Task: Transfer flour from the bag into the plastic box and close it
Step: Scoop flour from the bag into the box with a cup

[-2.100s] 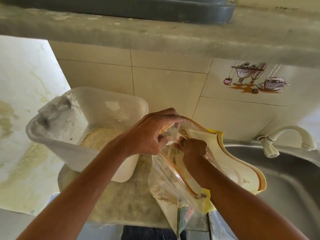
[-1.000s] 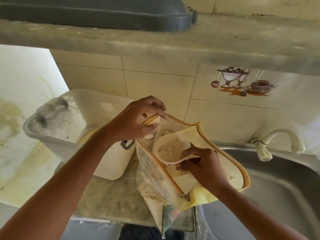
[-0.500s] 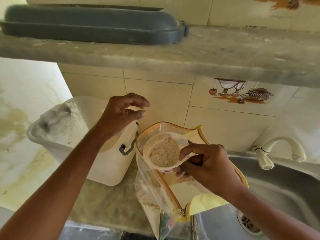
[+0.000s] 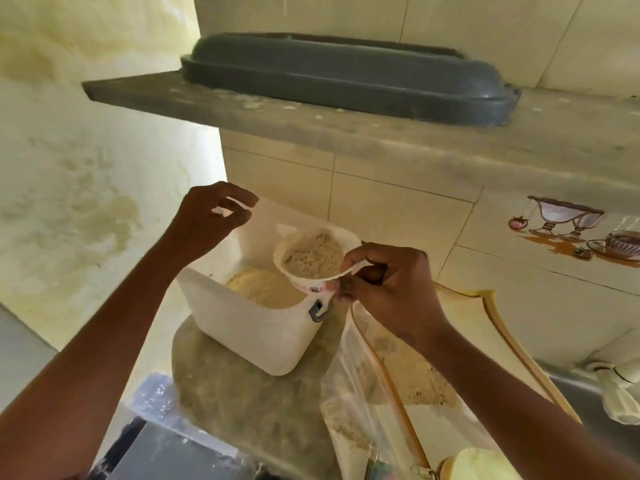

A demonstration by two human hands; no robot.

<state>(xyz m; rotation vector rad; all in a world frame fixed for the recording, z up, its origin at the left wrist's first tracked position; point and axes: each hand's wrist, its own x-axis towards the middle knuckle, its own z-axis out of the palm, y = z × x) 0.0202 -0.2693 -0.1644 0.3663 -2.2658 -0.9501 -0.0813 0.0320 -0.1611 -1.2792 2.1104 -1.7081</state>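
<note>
Nearest, just right of the plastic box, the flour bag lies open so scooping is easy. The right hand pinches a small cup heaped with flour over the box's right edge, ready to tip. Behind the box, the left hand hangs loosely curled, holding nothing, and the gray lid waits on the shelf above.

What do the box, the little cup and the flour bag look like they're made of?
Box: likely matte white plastic; light glows through its walls. Cup: thin white plastic, it seems; its rim bends where the right hand pinches it. Bag: clear glossy plastic film, flour showing through, with yellow trim.
</note>
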